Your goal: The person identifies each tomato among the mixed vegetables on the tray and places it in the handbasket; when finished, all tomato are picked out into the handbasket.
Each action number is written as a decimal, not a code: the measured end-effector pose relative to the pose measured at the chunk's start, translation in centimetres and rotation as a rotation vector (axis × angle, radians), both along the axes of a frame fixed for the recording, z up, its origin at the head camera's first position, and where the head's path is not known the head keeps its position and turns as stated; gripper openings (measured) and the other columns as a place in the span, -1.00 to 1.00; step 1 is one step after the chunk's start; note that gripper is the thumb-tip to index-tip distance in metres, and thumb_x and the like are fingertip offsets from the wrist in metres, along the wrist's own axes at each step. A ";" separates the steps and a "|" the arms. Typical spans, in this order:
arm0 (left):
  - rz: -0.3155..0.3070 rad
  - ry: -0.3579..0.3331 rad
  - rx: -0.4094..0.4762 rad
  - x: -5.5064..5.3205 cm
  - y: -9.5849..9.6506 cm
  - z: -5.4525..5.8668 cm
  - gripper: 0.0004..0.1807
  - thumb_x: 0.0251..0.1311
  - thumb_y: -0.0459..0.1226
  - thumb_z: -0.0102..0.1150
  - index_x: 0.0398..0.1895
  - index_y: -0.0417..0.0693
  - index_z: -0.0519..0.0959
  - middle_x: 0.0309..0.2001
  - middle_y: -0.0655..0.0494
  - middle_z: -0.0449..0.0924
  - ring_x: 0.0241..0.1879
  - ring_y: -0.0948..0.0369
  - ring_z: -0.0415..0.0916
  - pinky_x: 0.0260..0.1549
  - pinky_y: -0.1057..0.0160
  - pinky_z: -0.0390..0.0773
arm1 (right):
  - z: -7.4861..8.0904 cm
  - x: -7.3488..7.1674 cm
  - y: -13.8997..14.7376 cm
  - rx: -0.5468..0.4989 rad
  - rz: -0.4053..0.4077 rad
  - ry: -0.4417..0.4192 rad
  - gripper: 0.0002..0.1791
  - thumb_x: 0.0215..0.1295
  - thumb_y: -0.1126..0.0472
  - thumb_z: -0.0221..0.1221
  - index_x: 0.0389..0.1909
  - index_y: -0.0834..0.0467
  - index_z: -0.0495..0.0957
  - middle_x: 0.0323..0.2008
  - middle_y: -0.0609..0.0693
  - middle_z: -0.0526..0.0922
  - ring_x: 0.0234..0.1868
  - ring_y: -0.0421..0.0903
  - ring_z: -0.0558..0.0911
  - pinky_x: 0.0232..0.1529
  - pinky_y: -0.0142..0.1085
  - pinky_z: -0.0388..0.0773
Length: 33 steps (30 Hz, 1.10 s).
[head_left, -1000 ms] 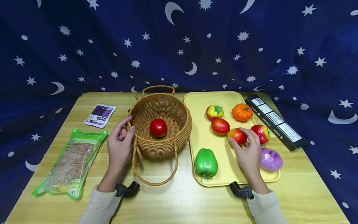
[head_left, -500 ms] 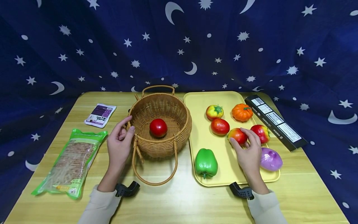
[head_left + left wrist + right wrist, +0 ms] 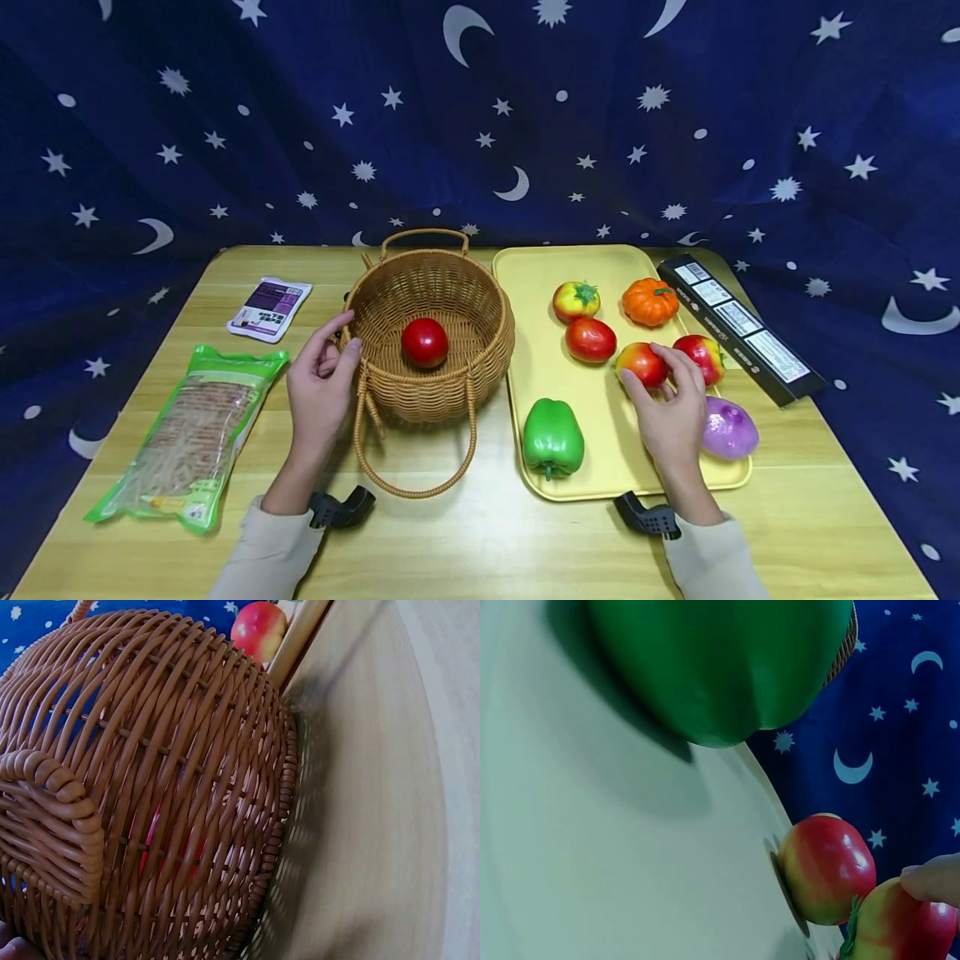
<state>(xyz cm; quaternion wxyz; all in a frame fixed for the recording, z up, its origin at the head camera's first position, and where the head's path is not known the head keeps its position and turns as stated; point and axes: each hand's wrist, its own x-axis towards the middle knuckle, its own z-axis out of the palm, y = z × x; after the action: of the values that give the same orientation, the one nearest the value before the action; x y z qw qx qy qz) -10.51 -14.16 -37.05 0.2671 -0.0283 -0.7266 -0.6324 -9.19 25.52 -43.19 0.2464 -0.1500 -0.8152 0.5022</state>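
At the left side of a round wicker basket (image 3: 435, 400), my left hand (image 3: 322, 387) grips the rim between thumb and index finger, the other fingers curled. Inside the basket lies a round, glossy red fruit (image 3: 425, 342). My right hand (image 3: 671, 408) holds a red and yellow tomato (image 3: 641, 364) over the yellow tray (image 3: 600, 433), thumb on its near side and fingers on the far side. Green leaves show on this tomato in the right wrist view, where a fingertip (image 3: 930, 879) touches it. A smooth red oval fruit (image 3: 591, 340) lies just left of it.
On the tray also lie a green bell pepper (image 3: 553, 437), a yellow-red tomato (image 3: 576, 301), an orange pumpkin (image 3: 650, 302), a red-yellow fruit (image 3: 700, 358) and a purple vegetable (image 3: 729, 427). A black box (image 3: 738, 329) leans along its right side. Two packets, purple-white (image 3: 269, 309) and green (image 3: 191, 437), lie left.
My right hand has shifted slightly to the right together with the tomato. The left hand and the basket stay where they were.
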 end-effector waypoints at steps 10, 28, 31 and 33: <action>0.000 -0.012 0.007 0.1 0.0 0.0 -0.63 0.30 -0.57 0.17 0.16 -0.38 0.60 -0.61 0.22 0.08 -0.61 0.32 0.04 -0.57 0.39 0.08 | 1.0 0.2 -0.6 -0.056 0.012 0.026 -0.41 0.18 0.30 0.46 0.27 0.13 0.59 0.27 -0.04 0.41 0.15 -0.13 0.43 0.18 -0.38 0.49; 0.012 -0.020 0.009 -0.1 -0.2 -0.3 -0.63 0.30 -0.56 0.18 0.17 -0.32 0.62 -0.60 0.23 0.08 -0.60 0.32 0.04 -0.57 0.38 0.08 | 3.5 -1.1 -2.2 -0.071 0.178 0.105 -0.39 0.16 0.34 0.47 0.27 0.13 0.58 0.32 -0.04 0.41 0.33 -0.12 0.38 0.23 -0.33 0.47; 0.009 -0.018 0.009 -0.1 -0.1 -0.3 -0.63 0.30 -0.56 0.19 0.17 -0.34 0.62 -0.60 0.23 0.08 -0.60 0.32 0.04 -0.57 0.38 0.09 | 4.1 -1.4 -2.2 -0.065 0.200 0.120 -0.39 0.15 0.37 0.46 0.27 0.15 0.59 0.32 -0.03 0.41 0.30 -0.12 0.39 0.20 -0.37 0.48; 0.010 -0.020 0.013 -0.2 -0.1 -0.4 -0.63 0.30 -0.56 0.19 0.17 -0.33 0.62 -0.60 0.23 0.08 -0.60 0.32 0.04 -0.57 0.38 0.08 | 4.7 -1.6 -2.3 -0.078 0.215 0.130 -0.40 0.15 0.37 0.45 0.26 0.15 0.59 0.30 -0.04 0.42 0.26 -0.12 0.41 0.15 -0.41 0.49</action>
<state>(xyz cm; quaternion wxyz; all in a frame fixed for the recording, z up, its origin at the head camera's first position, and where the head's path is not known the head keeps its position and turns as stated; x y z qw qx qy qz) -10.67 -14.28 -37.49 0.2630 -0.0165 -0.7252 -0.6361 -10.78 23.27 -38.47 0.2375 -0.0384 -0.7888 0.5656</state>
